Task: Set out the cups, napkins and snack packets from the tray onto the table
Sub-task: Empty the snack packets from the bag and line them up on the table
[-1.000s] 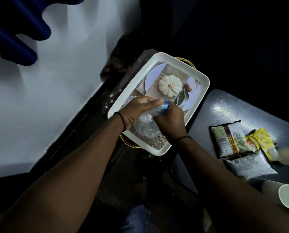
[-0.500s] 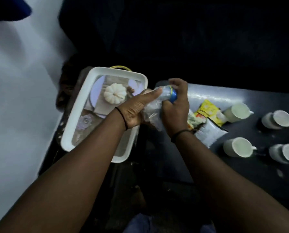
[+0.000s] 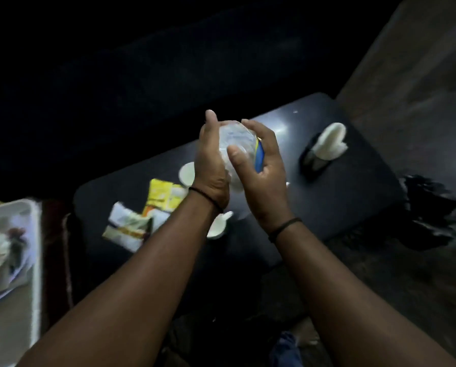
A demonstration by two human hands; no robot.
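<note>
Mostly both hands (image 3: 241, 165) hide a blurred clear packet (image 3: 237, 140) above cups (image 3: 187, 174)

Tray (image 3: 33, 234) left of table (image 3: 354, 165) (packets (image 3: 131, 226) on it).

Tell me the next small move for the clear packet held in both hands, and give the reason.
Probably lower the clear packet onto the bare stretch of table between the cups and the napkin holder. Both the left hand and the right hand hold it above the table, the snack packets already lie there, and that stretch looks free.
</note>
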